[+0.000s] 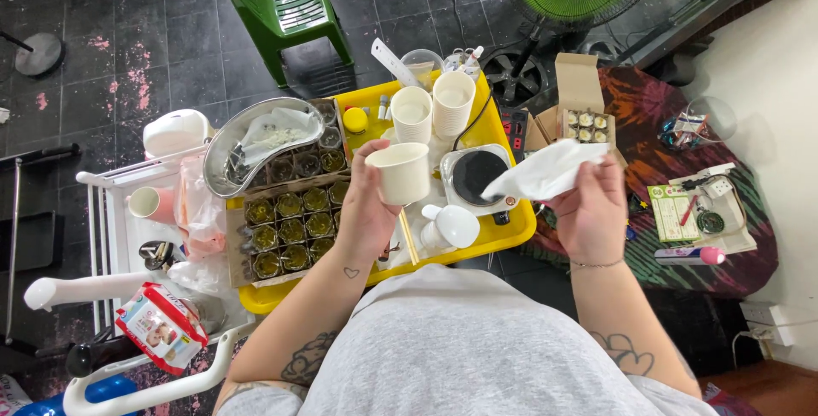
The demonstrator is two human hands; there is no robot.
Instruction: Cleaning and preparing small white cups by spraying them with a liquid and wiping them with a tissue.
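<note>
Yellow plastic tray (511, 227) fills mid-frame over dark tiles. My left hand (365, 212) grips a cream paper cup (400, 172); my right hand (590, 207) pinches a white tissue (545, 171).

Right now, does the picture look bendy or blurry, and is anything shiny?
Head view: sharp, evenly lit, with soft shadows; edges bend outward like a fisheye, as at the green plastic chair; glare glints on the kidney-shaped metal tray; the left hand holding the cream paper cup and the right hand holding the white tissue are unblurred.
</note>
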